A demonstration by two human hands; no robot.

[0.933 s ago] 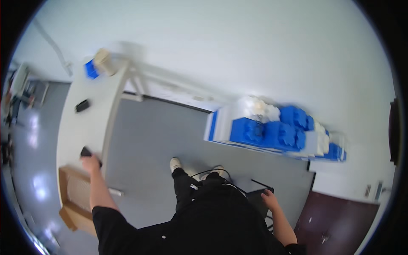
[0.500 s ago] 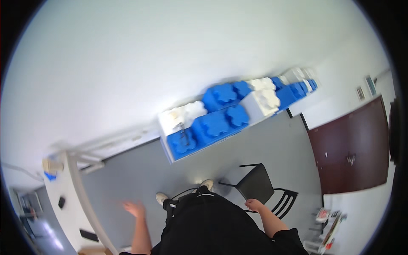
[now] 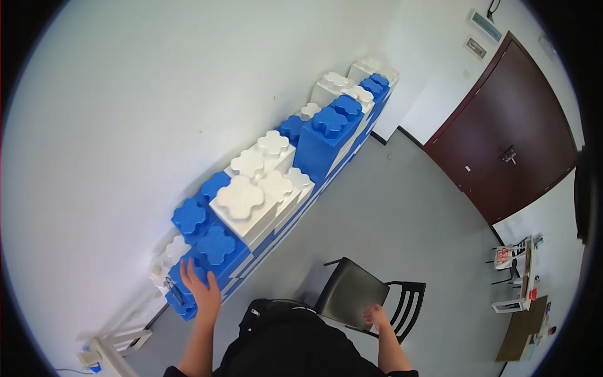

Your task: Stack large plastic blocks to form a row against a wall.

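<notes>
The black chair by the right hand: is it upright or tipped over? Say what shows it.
Upright: the black chair shows the top of its seat from above, with the slatted backrest at one side.

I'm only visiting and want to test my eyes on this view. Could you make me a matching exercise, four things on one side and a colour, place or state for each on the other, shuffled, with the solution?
Things:
1. Left hand
2. Door
3. Right hand
4. Chair

Descriptions:
A. Black, with a slatted back
B. Overlapping the chair in this view
C. Spread open, at the blue studded blocks
D. Dark red

Right pairs: 1-C, 2-D, 3-B, 4-A
</notes>
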